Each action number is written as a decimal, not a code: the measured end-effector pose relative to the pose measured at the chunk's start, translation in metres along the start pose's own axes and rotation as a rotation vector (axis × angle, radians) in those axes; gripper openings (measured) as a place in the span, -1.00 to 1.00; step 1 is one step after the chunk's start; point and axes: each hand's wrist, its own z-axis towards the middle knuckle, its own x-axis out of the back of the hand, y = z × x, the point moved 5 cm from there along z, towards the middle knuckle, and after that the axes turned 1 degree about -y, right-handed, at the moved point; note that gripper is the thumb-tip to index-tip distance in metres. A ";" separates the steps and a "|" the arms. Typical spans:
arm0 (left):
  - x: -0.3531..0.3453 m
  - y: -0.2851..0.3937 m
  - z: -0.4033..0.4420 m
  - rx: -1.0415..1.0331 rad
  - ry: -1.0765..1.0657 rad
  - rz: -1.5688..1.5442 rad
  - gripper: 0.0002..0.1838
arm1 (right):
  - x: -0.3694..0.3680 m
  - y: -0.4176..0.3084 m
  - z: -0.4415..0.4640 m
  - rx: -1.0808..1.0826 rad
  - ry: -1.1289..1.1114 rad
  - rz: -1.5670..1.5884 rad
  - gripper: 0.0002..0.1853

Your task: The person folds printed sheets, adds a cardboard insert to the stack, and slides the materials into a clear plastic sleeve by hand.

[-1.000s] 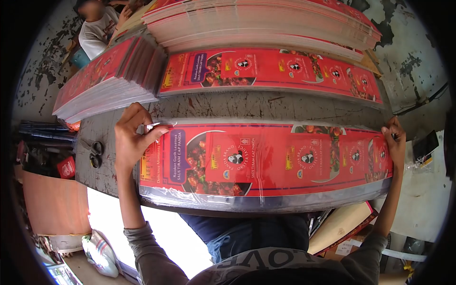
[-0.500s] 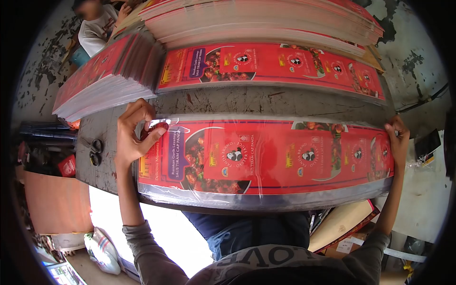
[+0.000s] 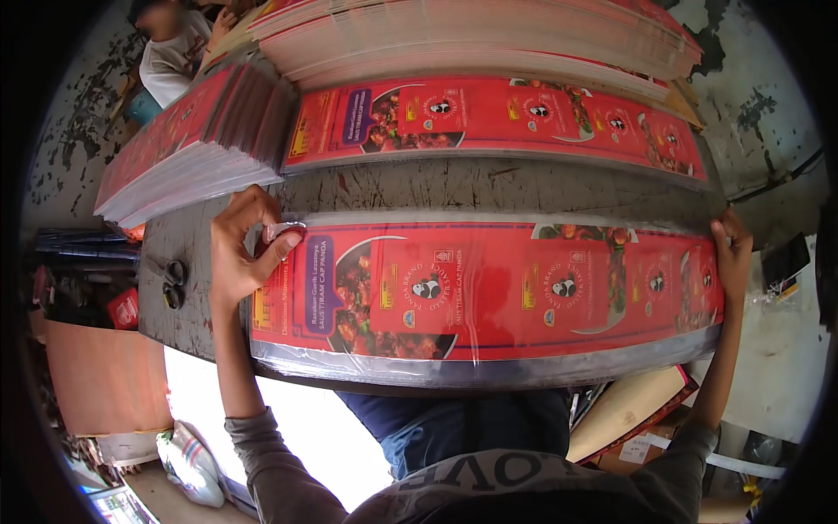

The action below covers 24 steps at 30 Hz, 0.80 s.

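A stack of long red printed sheets in clear plastic (image 3: 489,288) lies in front of me, with panda logos and pictures of food on the top one. My left hand (image 3: 244,240) is closed at the far left corner, thumb and fingers pinching the top sheet where its corner curls up, shiny. At the other end, my right hand (image 3: 733,249) grips the right edge, its thumb over the top and the other fingers bent along the side. How many layers each hand holds cannot be made out.
Beyond a strip of scratched dark table (image 3: 393,185) lies another red sheet stack (image 3: 497,113). Taller stacks stand behind it and at the left (image 3: 188,144). Black scissors (image 3: 175,284) rest near the left edge. A co-worker (image 3: 175,52) is at the far left.
The curled corner in my left hand has folded over slightly and looks less spread. Both hands stay at the sheet's two ends; the view has shifted a little.
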 end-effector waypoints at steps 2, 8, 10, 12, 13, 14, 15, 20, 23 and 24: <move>0.001 0.002 0.000 -0.012 0.013 0.039 -0.63 | 0.002 0.000 0.000 -0.040 0.000 -0.006 -0.66; 0.001 0.004 -0.001 -0.014 0.038 0.053 -0.64 | 0.001 0.002 -0.002 -0.103 -0.007 0.011 -0.66; 0.001 0.004 -0.001 -0.017 0.036 0.068 -0.66 | 0.001 0.003 -0.003 -0.112 -0.014 0.010 -0.66; 0.002 0.005 -0.001 -0.023 0.036 0.082 -0.68 | 0.001 0.004 -0.002 -0.089 -0.009 0.023 -0.66; 0.003 0.007 0.000 -0.037 0.031 0.117 -0.70 | 0.001 0.003 -0.002 -0.090 -0.009 0.021 -0.66; 0.002 0.008 0.000 -0.053 0.026 0.151 -0.72 | 0.001 0.001 -0.002 -0.086 -0.014 0.027 -0.66; 0.002 0.008 0.000 -0.055 0.027 0.149 -0.72 | 0.000 -0.002 -0.001 -0.082 -0.019 0.032 -0.65; 0.004 0.008 -0.001 -0.106 0.054 0.191 -0.71 | 0.000 -0.005 -0.001 -0.071 -0.006 0.010 -0.65; 0.004 0.009 -0.001 -0.098 0.042 0.173 -0.71 | 0.000 -0.004 -0.001 -0.065 -0.017 -0.009 -0.64; 0.003 0.009 -0.001 -0.101 0.051 0.173 -0.71 | 0.001 -0.004 -0.001 -0.064 -0.025 -0.021 -0.63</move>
